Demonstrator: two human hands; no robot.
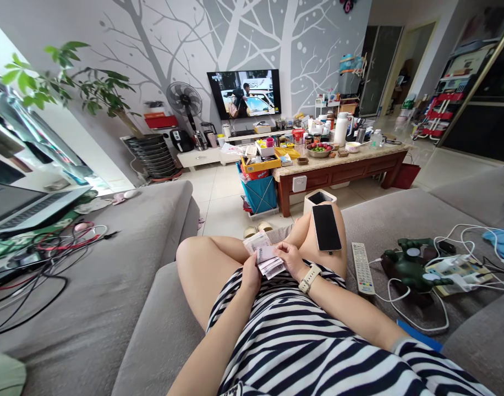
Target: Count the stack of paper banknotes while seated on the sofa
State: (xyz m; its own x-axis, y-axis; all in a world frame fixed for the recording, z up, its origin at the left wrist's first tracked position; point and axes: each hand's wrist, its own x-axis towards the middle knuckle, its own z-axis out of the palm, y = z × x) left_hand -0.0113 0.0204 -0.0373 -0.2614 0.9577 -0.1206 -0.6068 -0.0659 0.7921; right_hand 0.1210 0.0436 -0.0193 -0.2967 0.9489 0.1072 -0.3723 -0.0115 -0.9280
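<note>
Over my lap, a bundle of pale pinkish paper slips that look like banknotes (272,266) is fanned between my two hands. My left hand (251,273) grips the bundle from its left side, with the thumb on top. On the other side, my right hand (291,258) pinches the upper right edge of the notes; a pale watch (310,278) is on that wrist. Some slips stick out beyond the fingers toward my knees. A smartphone (327,227) with a dark screen lies on my right thigh, apart from both hands.
On the grey sofa to my right lie a remote control (362,268), a dark green figure (409,264) and a power strip (458,275) with white cables. A laptop (33,206) and tangled cables are at left. Ahead stand a cluttered coffee table (338,165) and a bin (318,197).
</note>
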